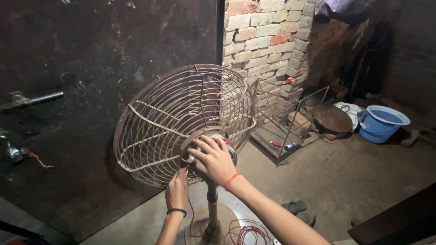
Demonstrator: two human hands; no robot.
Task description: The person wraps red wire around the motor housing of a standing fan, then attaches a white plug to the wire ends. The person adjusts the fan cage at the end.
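- Door (91, 90) of dark metal stands just behind the fan cage (181, 122), so there is little room on that side.
- My left hand (177, 190) pinches the red wire (190, 218) under the motor (211, 149), fingers narrow.
- My right hand (214, 159) grips the motor, steadying it on its pole (212, 204).
- Open floor (354, 172) lies right; the blue tub (381, 122) sits well apart.

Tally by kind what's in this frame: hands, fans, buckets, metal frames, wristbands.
Hands: 2, left hand and right hand
Pedestal fan: 1
Blue bucket: 1
Metal frame: 1
Wristbands: 2, black band and red band
Total: 7
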